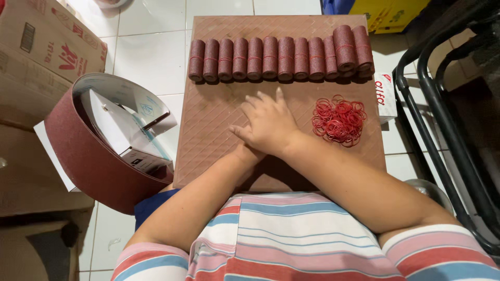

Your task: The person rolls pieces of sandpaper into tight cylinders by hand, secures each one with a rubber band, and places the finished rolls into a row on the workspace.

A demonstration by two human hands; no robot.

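My right hand (268, 122) lies flat, palm down and fingers stretched, on the middle of a brown diamond-patterned board (208, 119) on my lap. My left hand (246, 154) is tucked under it; only its wrist shows, so I cannot see what it holds. Along the board's far edge is a row of several dark red sandpaper rolls (270, 57), each bound with a rubber band, with one stacked on top at the right end (345, 47). A heap of red rubber bands (338, 120) lies just right of my right hand.
A wide coil of dark red sandpaper belt (88, 158) leans at the board's left, with a white box (122, 130) inside it. Cardboard boxes (41, 52) stand at the far left. A black metal frame (442, 104) and a small white packet (386, 96) are on the right, on the white tiled floor (151, 52).
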